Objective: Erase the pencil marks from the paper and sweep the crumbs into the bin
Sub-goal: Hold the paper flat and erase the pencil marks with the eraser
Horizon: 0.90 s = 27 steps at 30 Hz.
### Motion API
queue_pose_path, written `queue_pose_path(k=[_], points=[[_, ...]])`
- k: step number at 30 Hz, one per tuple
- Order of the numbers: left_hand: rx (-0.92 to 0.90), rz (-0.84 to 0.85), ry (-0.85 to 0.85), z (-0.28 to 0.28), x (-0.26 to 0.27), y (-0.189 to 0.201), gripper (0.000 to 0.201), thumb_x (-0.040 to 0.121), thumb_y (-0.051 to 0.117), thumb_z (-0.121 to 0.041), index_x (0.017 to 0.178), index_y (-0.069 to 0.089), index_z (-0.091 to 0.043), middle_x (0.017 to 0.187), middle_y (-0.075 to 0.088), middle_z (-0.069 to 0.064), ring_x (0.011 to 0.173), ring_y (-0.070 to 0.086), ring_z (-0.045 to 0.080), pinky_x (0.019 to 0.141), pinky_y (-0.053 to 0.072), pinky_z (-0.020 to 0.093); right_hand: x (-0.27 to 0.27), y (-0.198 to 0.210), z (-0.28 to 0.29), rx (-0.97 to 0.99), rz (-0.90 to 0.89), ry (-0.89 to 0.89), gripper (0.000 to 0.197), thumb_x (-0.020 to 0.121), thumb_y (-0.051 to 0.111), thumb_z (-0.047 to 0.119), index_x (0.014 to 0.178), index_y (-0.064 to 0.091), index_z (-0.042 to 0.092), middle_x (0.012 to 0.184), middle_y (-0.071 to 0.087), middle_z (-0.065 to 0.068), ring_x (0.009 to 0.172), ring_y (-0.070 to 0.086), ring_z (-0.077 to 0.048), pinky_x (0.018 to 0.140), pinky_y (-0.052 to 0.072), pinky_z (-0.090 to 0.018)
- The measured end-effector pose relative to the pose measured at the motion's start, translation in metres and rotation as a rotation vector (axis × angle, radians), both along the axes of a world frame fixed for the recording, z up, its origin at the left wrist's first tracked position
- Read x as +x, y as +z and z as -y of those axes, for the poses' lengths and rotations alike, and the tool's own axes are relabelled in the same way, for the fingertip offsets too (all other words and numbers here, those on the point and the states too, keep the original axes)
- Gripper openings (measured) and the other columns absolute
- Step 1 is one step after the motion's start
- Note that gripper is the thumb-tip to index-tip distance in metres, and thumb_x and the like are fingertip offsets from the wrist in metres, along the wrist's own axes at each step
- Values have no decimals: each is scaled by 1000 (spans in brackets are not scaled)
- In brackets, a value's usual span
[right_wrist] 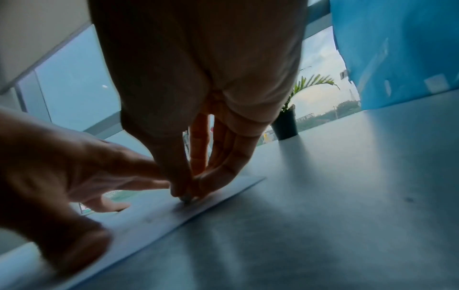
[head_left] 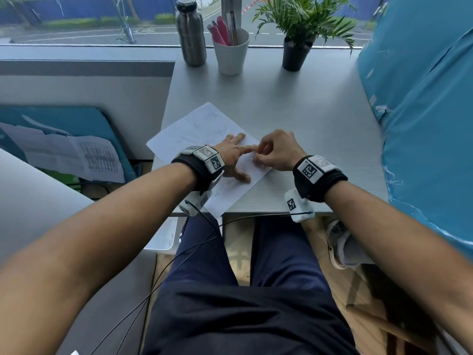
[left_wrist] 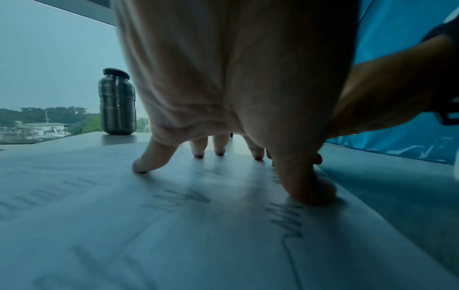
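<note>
Both forearms reach forward with a black band on each wrist, the left hand (head_left: 234,156) lies spread with straight fingers (left_wrist: 143,166) pressing down, and the right hand (head_left: 277,151) curls, its thumb and fingertips (right_wrist: 182,191) pinched together pointing downward.

No legible txt; paper (head_left: 204,124) has pencil scribbles only, wrist tags just coded squares.

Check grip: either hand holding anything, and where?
Right hand pinches a small eraser by its top, tip on paper. Left hand holds nothing, presses the paper flat.
</note>
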<state>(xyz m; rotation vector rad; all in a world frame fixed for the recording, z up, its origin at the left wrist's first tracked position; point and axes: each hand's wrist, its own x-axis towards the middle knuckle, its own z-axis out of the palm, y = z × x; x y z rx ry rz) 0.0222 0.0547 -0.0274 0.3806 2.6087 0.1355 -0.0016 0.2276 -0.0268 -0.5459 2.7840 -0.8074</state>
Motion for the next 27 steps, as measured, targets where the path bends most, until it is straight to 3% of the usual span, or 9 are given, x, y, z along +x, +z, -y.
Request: queue_pose_path(k=[4, 5, 9, 11, 14, 18, 23, 27], points=[[-25, 34, 15, -3, 5, 4, 112, 69, 77, -60, 152, 3, -45, 162, -15, 3, 149, -12, 29, 111, 12, 63, -18, 5, -14, 44, -78, -118, 12, 72, 75, 19, 78, 77, 9, 75, 73, -6, 72, 67, -19, 72, 55, -26], [-29, 37, 21, -3, 5, 4, 113, 69, 77, -60, 152, 2, -45, 162, -16, 2, 148, -13, 29, 110, 12, 65, -18, 7, -13, 35, -82, -108, 11, 71, 76, 18, 77, 77, 9, 73, 72, -5, 69, 67, -18, 71, 56, -27], [-7, 71, 52, 0, 1, -1, 116, 64, 77, -66, 150, 0, -49, 160, -23, -4, 148, -18, 24, 102, 9, 77, -5, 5, 1, 18, -5, 82, 14, 69, 82, 20, 78, 77, 10, 68, 69, -3, 62, 62, -12, 58, 44, -10], [-13, 75, 55, -1, 1, -2, 117, 65, 77, -65, 150, -1, -50, 160, -22, -5, 148, -19, 24, 100, 9, 78, -11, 5, -2, 43, -24, 40, 13, 70, 79, 19, 78, 77, 9, 71, 71, -5, 64, 62, -13, 60, 45, -12], [-13, 76, 68, -3, 2, -2, 117, 65, 77, -65, 150, -1, -50, 160, -22, -5, 148, -19, 24, 99, 9, 79, -22, 14, -9, 48, -54, -57, 10, 72, 77, 16, 78, 77, 9, 73, 72, -5, 69, 66, -16, 69, 55, -25], [5, 85, 77, -1, 0, -6, 117, 63, 76, -68, 150, 1, -50, 159, -24, -8, 147, -19, 22, 101, 10, 79, -11, 11, -2, 10, 67, 62, 14, 69, 82, 21, 77, 77, 10, 69, 72, -4, 58, 64, -11, 61, 51, -22], [1, 80, 91, -2, 0, -6, 118, 62, 74, -71, 149, -3, -53, 159, -24, -8, 147, -19, 22, 100, 10, 80, -24, 9, -7, 48, -63, -77, 8, 71, 75, 18, 74, 76, 11, 70, 70, -3, 72, 65, -16, 70, 55, -26], [11, 69, 93, -1, -1, -9, 117, 61, 73, -73, 149, -1, -52, 159, -24, -10, 147, -20, 20, 101, 10, 80, -11, 7, -1, 33, 5, 39, 9, 70, 79, 21, 72, 74, 14, 59, 61, 6, 54, 55, -1, 54, 42, -11]])
